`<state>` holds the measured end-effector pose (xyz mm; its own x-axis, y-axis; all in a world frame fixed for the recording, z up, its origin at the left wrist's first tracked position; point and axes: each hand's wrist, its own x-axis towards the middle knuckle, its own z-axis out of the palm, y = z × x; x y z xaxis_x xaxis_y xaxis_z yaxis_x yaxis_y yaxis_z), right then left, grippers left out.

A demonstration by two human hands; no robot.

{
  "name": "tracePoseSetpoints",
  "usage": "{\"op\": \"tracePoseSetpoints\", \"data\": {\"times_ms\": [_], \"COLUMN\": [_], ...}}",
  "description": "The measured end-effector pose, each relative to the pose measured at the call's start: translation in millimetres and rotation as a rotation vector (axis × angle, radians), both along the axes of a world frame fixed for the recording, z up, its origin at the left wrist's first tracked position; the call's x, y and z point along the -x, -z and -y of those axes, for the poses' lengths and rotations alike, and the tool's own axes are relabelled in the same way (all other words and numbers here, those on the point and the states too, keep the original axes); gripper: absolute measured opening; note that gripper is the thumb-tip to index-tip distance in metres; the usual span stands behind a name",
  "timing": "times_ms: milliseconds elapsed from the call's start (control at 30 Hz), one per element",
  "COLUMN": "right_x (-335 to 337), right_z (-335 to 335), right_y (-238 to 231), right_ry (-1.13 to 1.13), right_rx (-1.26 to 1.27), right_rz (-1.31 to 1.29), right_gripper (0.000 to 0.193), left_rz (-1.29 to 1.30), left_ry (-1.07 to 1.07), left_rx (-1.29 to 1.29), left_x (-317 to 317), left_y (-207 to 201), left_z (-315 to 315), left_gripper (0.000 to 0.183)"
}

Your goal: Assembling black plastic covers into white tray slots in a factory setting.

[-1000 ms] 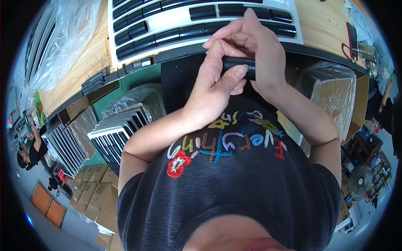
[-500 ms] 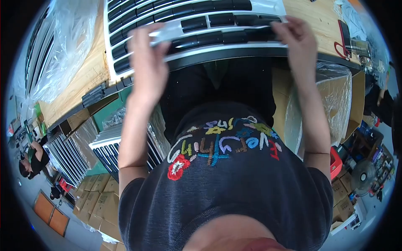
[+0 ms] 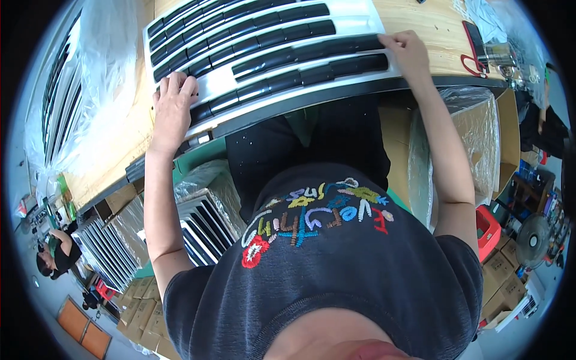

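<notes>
"On the bench (image 3: 108, 168), toward twelve o'clock, a white tray (image 3: 357, 24) carries rows of black pieces (image 3: 255, 93). Which hand is nearer the second row (image 3: 306, 56) from the near edge?"

"The right hand (image 3: 413, 55). Thumb and fingertip sit close together at the row's three-o'clock end; whether they pinch a piece or the tray's rim, I cannot tell."

"And its long axis?"

"From just under nine to just above three, so the row stretches toward nine from that grip."

"The left hand (image 3: 172, 109)?"

"Fingers bent at the tray's nine-o'clock side, their hold hidden; bare white parts them from the row, toward three."
</notes>
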<state>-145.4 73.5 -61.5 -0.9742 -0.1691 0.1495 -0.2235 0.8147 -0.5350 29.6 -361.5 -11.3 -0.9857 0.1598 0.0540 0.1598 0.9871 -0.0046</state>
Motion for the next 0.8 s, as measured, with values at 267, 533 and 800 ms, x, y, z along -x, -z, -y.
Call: {"op": "tracePoseSetpoints", "data": {"times_ms": [267,533,800], "right_x": [93.1,151.8,-52.2], "right_z": [-29.6,-69.8,53.7], "right_y": [6.7,33.2,-63.2], "right_ry": [0.139,-0.029,-0.452], "right_rx": [-0.034,-0.292,0.804], "right_rz": [-0.329,-0.392,0.442], "right_gripper": [0.034,0.028,0.023], "left_rz": [-0.255,-0.037,0.162], "left_ry": [-0.299,-0.445,-0.32], "left_rx": [-0.661,-2.072,-2.156], "left_x": [-7.5,-1.9,17.7], "left_y": [-6.4,3.0,10.4], "left_z": [-5.2,-109.3,-154.7], "left_gripper": [0.021,0.032,0.026]}}
